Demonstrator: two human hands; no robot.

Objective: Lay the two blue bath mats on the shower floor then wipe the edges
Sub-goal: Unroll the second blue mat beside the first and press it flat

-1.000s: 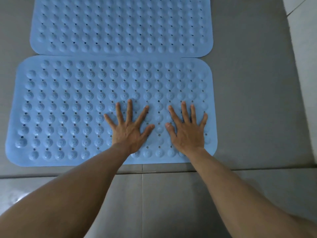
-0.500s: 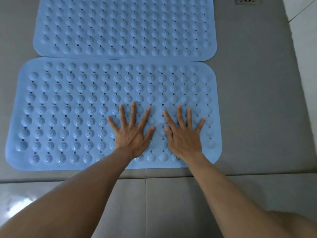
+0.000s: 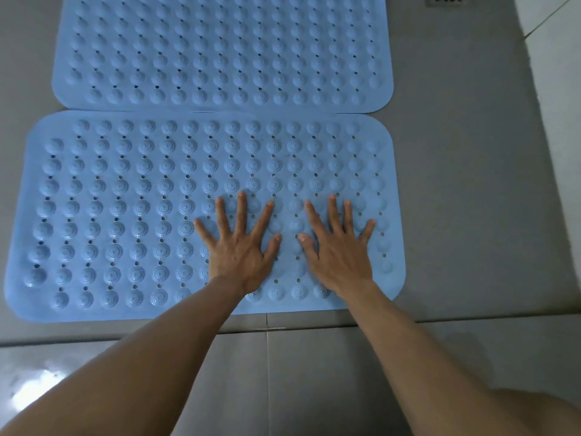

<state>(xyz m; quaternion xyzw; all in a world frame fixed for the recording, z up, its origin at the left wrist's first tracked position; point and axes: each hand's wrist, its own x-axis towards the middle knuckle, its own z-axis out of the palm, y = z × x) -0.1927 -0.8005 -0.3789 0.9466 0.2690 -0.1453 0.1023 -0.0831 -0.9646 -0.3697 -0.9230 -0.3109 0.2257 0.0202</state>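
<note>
Fingers spread wide, the left hand (image 3: 240, 247) and right hand (image 3: 338, 247) are pressing flat, side by side, on the near blue bath mat's (image 3: 125, 199) right half. That mat is lying flat on the grey shower floor (image 3: 471, 199), its far edge touching the second blue bath mat (image 3: 220, 51). Both are showing rows of studs and small holes. Bare floor is lying open rightward, toward a drain grate (image 3: 446, 0) and a white tiled wall (image 3: 559, 73).

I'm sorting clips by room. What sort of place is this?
Most likely a shower or bathroom floor: grey floor tiles, a floor drain at the top, and two blue studded bath mats laid down.
</note>
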